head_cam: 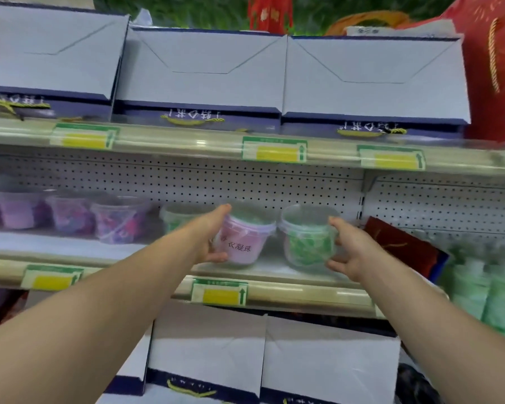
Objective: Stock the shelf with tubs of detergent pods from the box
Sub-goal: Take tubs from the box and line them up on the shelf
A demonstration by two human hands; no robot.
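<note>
Set both tubs flat and push them back level with the row, I'd say. The left hand (213, 242) grips the pink-labelled clear plastic tub (243, 239); the right hand (351, 248) cups the clear tub of green pods (308, 238) just beside it, both over the pale shelf (274, 271).

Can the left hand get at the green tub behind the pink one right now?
Probably not. The left hand is busy holding the pink tub, which stands in front of the back green tub. The right hand holds another green tub.
</note>
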